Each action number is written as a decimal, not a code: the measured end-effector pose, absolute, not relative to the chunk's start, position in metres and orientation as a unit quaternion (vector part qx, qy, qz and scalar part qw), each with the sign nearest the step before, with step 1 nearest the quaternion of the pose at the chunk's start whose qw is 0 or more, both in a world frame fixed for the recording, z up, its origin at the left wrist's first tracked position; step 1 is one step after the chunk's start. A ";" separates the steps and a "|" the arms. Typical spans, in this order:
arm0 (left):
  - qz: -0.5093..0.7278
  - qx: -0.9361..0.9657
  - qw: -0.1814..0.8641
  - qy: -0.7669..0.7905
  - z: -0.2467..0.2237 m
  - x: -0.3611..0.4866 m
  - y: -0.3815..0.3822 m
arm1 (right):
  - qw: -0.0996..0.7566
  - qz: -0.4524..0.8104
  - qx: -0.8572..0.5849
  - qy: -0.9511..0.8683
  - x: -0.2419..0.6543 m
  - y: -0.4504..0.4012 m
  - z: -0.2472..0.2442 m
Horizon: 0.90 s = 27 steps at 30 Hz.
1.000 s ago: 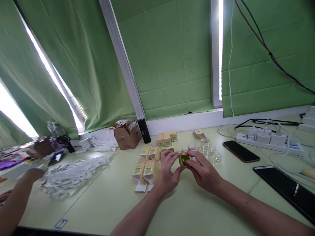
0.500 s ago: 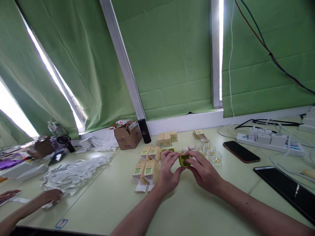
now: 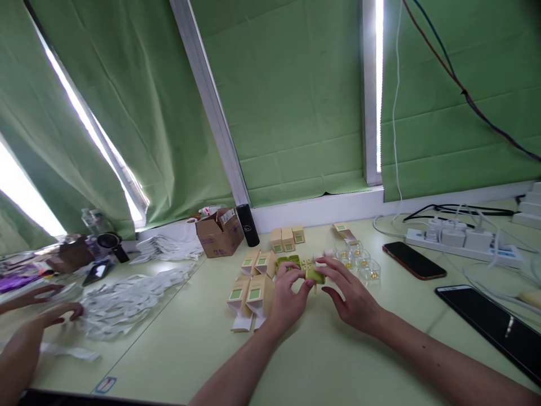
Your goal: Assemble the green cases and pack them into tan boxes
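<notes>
Between the fingers and thumb of my left hand [image 3: 291,293] is a small green case [image 3: 314,275], held above the table and appearing closed. A thin strap or loop seems to hang below it. My right hand [image 3: 349,290] is at the case's right side, fingers apart, the fingertips at its upper edge and the thumb clear of it. More green cases [image 3: 287,262] lie behind my left hand, partly hidden by it. Beside them are several tiny gold-coloured pieces [image 3: 306,263]. Clear round containers [image 3: 362,263] with gold-coloured bits inside stand beyond my right hand.
Open cream cartons [image 3: 261,293] stand left of my left hand; smaller cartons [image 3: 288,239] are behind. A brown box [image 3: 220,234] and black cylinder [image 3: 248,225] stand near the window. Phones [image 3: 414,260] and a power strip [image 3: 465,245] lie right. A co-worker's hands [image 3: 59,316] handle white strips.
The green case, open and facing me before, now appears closed. My right fingers have come out of it and spread. At the left, the co-worker's hands have shifted, and a white strip lies before them.
</notes>
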<state>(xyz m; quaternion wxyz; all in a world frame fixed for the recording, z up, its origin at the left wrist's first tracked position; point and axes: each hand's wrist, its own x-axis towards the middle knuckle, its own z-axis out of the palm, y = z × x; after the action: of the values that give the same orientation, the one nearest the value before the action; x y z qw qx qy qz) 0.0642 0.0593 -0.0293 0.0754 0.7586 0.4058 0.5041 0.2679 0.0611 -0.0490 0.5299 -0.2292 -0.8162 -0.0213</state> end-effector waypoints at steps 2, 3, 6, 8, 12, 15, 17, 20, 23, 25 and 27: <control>0.499 0.758 0.080 0.413 -0.031 0.064 0.060 | 0.530 -0.018 -0.226 -0.817 0.267 0.061 -0.049; 0.496 0.757 0.082 0.416 -0.031 0.064 0.061 | 0.530 -0.014 -0.225 -0.818 0.266 0.060 -0.049; 0.493 0.758 0.095 0.416 -0.032 0.063 0.060 | 0.529 0.015 -0.232 -0.816 0.264 0.060 -0.050; 0.494 0.761 0.110 0.406 -0.032 0.062 0.059 | 0.535 0.051 -0.248 -0.806 0.264 0.060 -0.050; 0.503 0.757 0.097 0.405 -0.030 0.061 0.056 | 0.558 0.137 -0.276 -0.771 0.264 0.061 -0.049; 0.508 0.762 0.073 0.395 -0.030 0.059 0.054 | 0.561 0.193 -0.285 -0.753 0.265 0.061 -0.046; 0.499 0.778 0.066 0.376 -0.029 0.059 0.053 | 0.560 0.217 -0.282 -0.748 0.266 0.061 -0.044; 0.471 0.809 0.050 0.349 -0.027 0.060 0.051 | 0.554 0.234 -0.279 -0.748 0.266 0.062 -0.044; 0.442 0.833 0.044 0.330 -0.025 0.062 0.049 | 0.543 0.248 -0.294 -0.746 0.265 0.063 -0.046; 0.437 0.836 0.055 0.326 -0.026 0.064 0.050 | 0.542 0.257 -0.303 -0.740 0.265 0.063 -0.046; 0.452 0.827 0.079 0.325 -0.027 0.064 0.052 | 0.545 0.266 -0.310 -0.733 0.265 0.062 -0.045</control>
<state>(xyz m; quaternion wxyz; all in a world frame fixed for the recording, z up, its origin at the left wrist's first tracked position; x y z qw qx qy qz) 0.0640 0.0518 -0.0271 0.0785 0.8270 0.3246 0.4523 0.2653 0.0621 -0.0447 0.5447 -0.3096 -0.7325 0.2662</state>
